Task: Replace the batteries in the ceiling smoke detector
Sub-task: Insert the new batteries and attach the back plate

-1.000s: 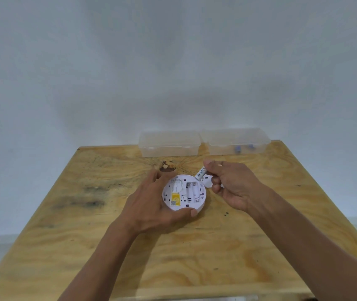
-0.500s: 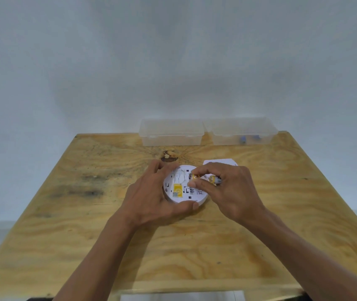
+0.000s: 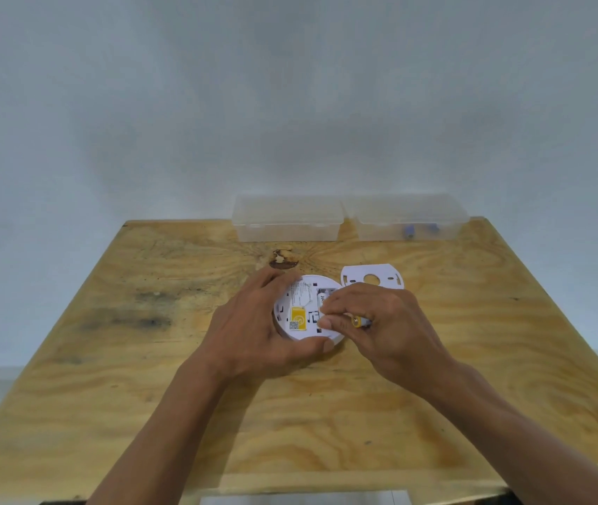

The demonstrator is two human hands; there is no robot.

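A round white smoke detector [image 3: 299, 309] lies back side up on the wooden table [image 3: 144, 377], showing a yellow label and an open battery bay. My left hand [image 3: 254, 322] wraps around its left and front rim, holding it in place. My right hand [image 3: 374, 322] hovers over the detector's right side with fingertips pressing into the bay. A yellow-ended battery [image 3: 359, 320] is tucked in that hand's fingers. A white battery [image 3: 321, 296] sits in the bay. The white mounting plate [image 3: 372, 277] rests flat just behind my right hand.
Two clear plastic boxes stand at the table's far edge: the left box [image 3: 286, 222] and the right box [image 3: 408, 220], which holds small bluish items. A dark knot [image 3: 283, 260] marks the wood behind the detector. A pale wall rises behind the table.
My right hand moved left from beside the detector onto its battery bay, carrying a battery. The mounting plate it covered is now visible. My left hand kept its hold.
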